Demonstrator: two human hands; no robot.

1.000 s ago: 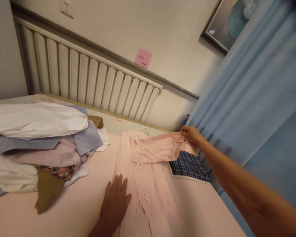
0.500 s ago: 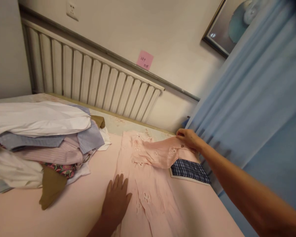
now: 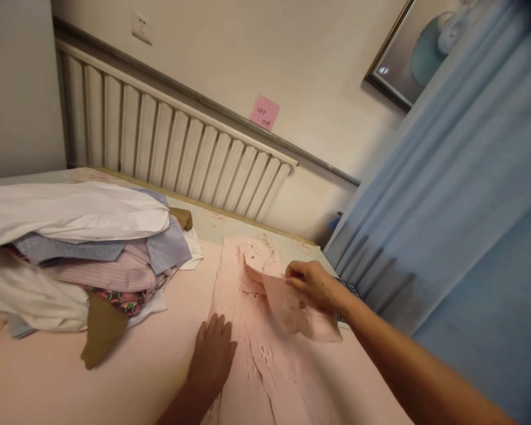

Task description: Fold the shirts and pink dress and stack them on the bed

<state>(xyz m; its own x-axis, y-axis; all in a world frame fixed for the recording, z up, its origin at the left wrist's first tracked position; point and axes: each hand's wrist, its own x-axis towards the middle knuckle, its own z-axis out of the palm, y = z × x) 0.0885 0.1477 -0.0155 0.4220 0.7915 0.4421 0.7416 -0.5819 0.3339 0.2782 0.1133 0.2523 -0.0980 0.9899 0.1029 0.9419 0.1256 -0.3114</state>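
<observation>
A pale pink shirt with cut-out eyelet patterns lies lengthwise on the pink-covered bed. My right hand pinches the shirt's sleeve and holds it up off the bed, folded towards the body of the shirt; a small button shows near its cuff end. Flat along the shirt's left edge rests my left hand, fingers stretched out and holding nothing. Behind my right forearm, a dark blue plaid cloth is mostly hidden.
A heap of clothes lies on the left, with a white garment on top and a brown piece hanging out in front. Beyond the bed's far edge stands a radiator. A blue curtain hangs close on the right.
My right hand has brought the sleeve leftwards and nearer, folding it over towards the shirt's middle. My left hand stays flat in place. The view has shifted slightly.
</observation>
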